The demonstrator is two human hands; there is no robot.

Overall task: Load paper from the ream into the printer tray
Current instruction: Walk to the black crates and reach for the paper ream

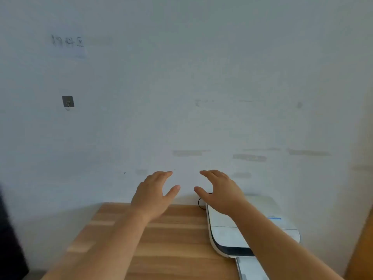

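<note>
A white printer [228, 233] sits on the right side of a wooden table [171, 239], close to the wall. Its tray [247, 267] sticks out toward me at the lower edge of the view. My left hand [153, 195] is raised above the back of the table, fingers apart, holding nothing. My right hand [220, 193] hovers over the printer's back left corner, also open and empty. The two palms face each other, a short gap between them. No ream of paper is in view.
A pale wall [181, 87] fills most of the view, with a small dark hook plate [68, 101] and a taped note [67, 42] at the left. A black cable [200, 203] loops behind the printer. A dark object [10, 239] stands at the far left edge.
</note>
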